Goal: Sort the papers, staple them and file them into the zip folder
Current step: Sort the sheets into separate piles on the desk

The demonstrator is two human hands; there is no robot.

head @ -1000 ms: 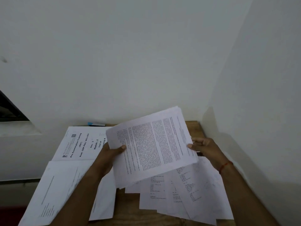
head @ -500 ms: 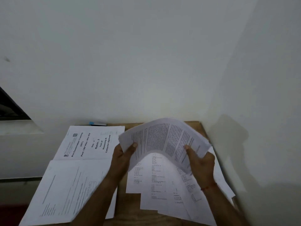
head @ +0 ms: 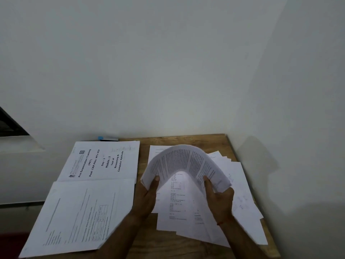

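I hold a printed sheet (head: 186,161) bent into an arch above the table. My left hand (head: 149,197) grips its left edge with the thumb on top. My right hand (head: 218,199) grips its right edge. Under the arch lies a fanned spread of loose printed pages (head: 240,206) on the right half of the table. To the left lie a title page reading "Pre Examination Training" (head: 104,161) and, nearer me, another printed set (head: 82,215). No stapler or zip folder shows.
The wooden table (head: 188,140) stands in a corner, with white walls behind and to the right. A blue-and-white object (head: 108,138) lies at the back edge by the wall. A dark window opening (head: 9,124) is at the far left.
The sheet has gone from flat and raised to bent in an arch, lower over the loose pages. My right hand has moved in from the sheet's far edge toward me.
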